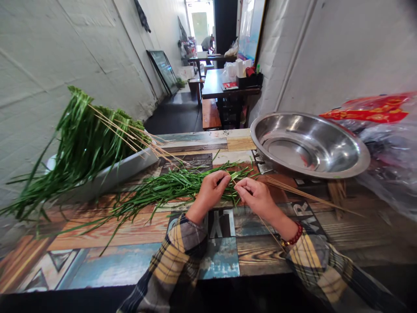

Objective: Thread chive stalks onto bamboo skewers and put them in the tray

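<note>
A loose pile of garlic chives point(176, 184) lies across the middle of the table. At its right end my left hand point(210, 191) is closed, thumb and fingers pinching the pale ends of some chives. My right hand point(260, 200) is closed beside it, gripping a thin bamboo skewer point(267, 227) that slants down toward my right wrist. The skewer's tip is near the left fingers; whether it pierces the chives I cannot tell. On the left, rows of skewered chives point(97, 134) hang over a white tray point(130, 169), with their sticks pointing right.
More bamboo skewers point(306, 195) lie on the patterned wooden table point(120, 265), right of my right hand. Behind them stands a wide steel basin point(293, 150). A clear plastic bag point(387, 152) with a red packet point(374, 108) sits at far right. A person point(207, 42) bends far back.
</note>
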Action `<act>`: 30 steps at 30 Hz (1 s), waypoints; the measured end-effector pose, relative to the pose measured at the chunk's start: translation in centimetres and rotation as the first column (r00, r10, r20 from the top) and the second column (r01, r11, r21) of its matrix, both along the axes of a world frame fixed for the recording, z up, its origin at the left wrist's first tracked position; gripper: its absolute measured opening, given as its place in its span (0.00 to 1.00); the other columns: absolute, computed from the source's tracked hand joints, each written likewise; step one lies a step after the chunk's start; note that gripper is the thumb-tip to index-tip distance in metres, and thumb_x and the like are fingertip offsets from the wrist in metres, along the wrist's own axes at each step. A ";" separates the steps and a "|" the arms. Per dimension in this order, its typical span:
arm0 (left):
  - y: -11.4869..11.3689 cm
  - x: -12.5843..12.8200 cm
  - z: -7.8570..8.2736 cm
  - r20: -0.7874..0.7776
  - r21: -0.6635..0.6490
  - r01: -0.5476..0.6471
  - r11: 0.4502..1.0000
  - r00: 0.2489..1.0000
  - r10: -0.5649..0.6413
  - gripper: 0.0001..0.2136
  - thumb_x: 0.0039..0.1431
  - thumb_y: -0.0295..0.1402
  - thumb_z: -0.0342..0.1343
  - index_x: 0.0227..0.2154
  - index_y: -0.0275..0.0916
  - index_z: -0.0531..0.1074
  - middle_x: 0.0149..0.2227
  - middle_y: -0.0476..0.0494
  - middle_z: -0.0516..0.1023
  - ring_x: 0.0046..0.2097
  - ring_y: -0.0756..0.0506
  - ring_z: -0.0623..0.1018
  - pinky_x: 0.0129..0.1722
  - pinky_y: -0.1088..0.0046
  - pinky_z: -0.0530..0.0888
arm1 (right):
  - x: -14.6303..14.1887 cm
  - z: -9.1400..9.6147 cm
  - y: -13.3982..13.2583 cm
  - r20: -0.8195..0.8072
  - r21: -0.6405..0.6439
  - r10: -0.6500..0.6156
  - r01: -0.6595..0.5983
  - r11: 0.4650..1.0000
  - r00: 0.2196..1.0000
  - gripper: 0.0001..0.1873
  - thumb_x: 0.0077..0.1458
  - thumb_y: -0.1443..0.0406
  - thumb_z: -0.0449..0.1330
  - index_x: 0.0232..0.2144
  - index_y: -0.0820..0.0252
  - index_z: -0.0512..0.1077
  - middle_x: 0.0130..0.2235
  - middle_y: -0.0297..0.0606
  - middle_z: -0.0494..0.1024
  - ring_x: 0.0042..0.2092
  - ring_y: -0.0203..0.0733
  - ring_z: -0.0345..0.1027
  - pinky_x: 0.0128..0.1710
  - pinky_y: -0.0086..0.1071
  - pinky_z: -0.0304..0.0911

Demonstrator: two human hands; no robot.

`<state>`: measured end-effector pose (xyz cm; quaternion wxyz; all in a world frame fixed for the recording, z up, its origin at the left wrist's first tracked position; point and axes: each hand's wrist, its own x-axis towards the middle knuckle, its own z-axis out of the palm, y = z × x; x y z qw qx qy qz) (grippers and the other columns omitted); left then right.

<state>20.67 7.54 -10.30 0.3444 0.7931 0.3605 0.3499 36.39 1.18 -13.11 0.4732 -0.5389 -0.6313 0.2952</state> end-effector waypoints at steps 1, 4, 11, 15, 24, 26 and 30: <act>0.0 0.1 0.0 -0.007 0.003 0.017 1.000 1.000 -0.017 0.15 0.62 0.36 0.47 0.22 0.36 0.66 0.23 0.51 0.66 0.28 0.52 0.65 0.30 0.77 0.62 | -0.1 0.0 0.1 0.011 0.017 -0.015 0.014 1.000 1.000 0.10 0.59 0.61 0.54 0.28 0.59 0.69 0.19 0.29 0.68 0.21 0.33 0.62 0.24 0.27 0.57; 0.0 0.2 0.0 -0.048 0.019 0.065 0.998 0.997 -0.065 0.15 0.62 0.36 0.47 0.21 0.36 0.66 0.22 0.51 0.65 0.27 0.52 0.65 0.29 0.77 0.62 | -0.3 0.1 0.2 0.016 0.046 -0.040 0.039 0.998 0.999 0.10 0.58 0.62 0.54 0.26 0.58 0.68 0.18 0.28 0.67 0.20 0.34 0.61 0.24 0.28 0.56; 0.1 -0.5 0.8 -0.010 0.245 -0.099 0.964 0.994 0.105 0.09 0.62 0.34 0.50 0.39 0.37 0.74 0.41 0.41 0.76 0.45 0.45 0.74 0.47 0.69 0.69 | 0.5 0.2 1.2 -0.081 0.050 -0.125 0.130 0.990 0.989 0.10 0.56 0.61 0.55 0.25 0.58 0.69 0.20 0.29 0.67 0.23 0.35 0.60 0.24 0.28 0.55; -2.1 -1.0 1.4 -0.122 0.365 -0.093 0.926 0.982 0.146 0.10 0.64 0.32 0.48 0.42 0.39 0.73 0.40 0.41 0.75 0.43 0.46 0.74 0.45 0.70 0.70 | 1.8 -0.2 1.9 -0.192 0.063 -0.198 0.213 0.975 0.961 0.11 0.55 0.59 0.54 0.24 0.59 0.68 0.21 0.30 0.68 0.25 0.35 0.60 0.26 0.28 0.57; -6.7 2.8 1.1 -0.809 0.420 0.327 0.847 0.557 0.186 0.19 0.61 0.23 0.46 0.54 0.43 0.65 0.40 0.42 0.73 0.40 0.44 0.75 0.38 0.69 0.70 | 2.0 0.1 1.8 -0.237 0.098 -0.159 0.186 0.978 0.958 0.11 0.52 0.59 0.56 0.23 0.60 0.69 0.21 0.31 0.68 0.23 0.35 0.59 0.24 0.28 0.57; -6.3 3.7 1.2 -0.824 0.423 0.316 0.849 0.523 0.216 0.15 0.63 0.24 0.45 0.51 0.40 0.67 0.43 0.40 0.73 0.41 0.44 0.75 0.38 0.68 0.71 | 1.9 0.5 1.5 -0.243 0.113 -0.139 0.170 0.979 0.960 0.11 0.51 0.59 0.56 0.23 0.60 0.69 0.20 0.31 0.68 0.23 0.35 0.60 0.24 0.28 0.57; -6.3 4.1 1.9 -0.819 0.404 0.308 0.861 0.541 0.191 0.10 0.62 0.23 0.46 0.42 0.35 0.71 0.41 0.38 0.73 0.41 0.43 0.75 0.39 0.67 0.71 | 2.1 0.9 1.2 -0.257 0.138 -0.123 0.162 0.977 0.959 0.12 0.51 0.59 0.56 0.22 0.59 0.69 0.19 0.31 0.68 0.23 0.35 0.60 0.25 0.29 0.56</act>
